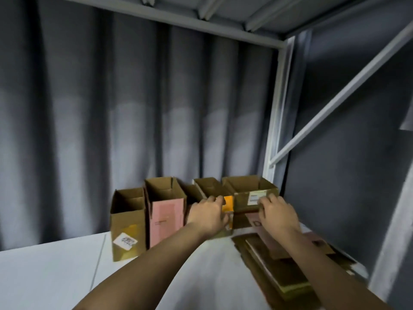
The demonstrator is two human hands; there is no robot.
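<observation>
- Your left hand (209, 214) has its fingers curled round the front of the orange box (228, 202), with the thumb on the lower part of its side. I read this as a grip on that box.
- Your right hand (278, 212) lies with bent fingers against the front wall of the labelled box (242, 201), just beside its white label. The picture is blurred here, so I cannot tell if it holds the wall or only touches it.
- Both boxes stand open at the back of the shelf (55, 276), side by side and touching. The labelled box is nearest to the frame post (277, 130).
- The step looks like setting these two boxes straight in the row. Move them together, and keep each front wall level with the pink box (166, 220) on the left.
- Hold low on the walls. These boxes are open and probably light, so a push near the rim may tip them backward toward the curtain (134, 108).
- The labelled box seems to sit partly on the flat cardboard (279, 265). Lift it a little instead of dragging it, otherwise the sheets under it may slide.
- Keep your left wrist clear of the pink box, which is just beside it.
</observation>
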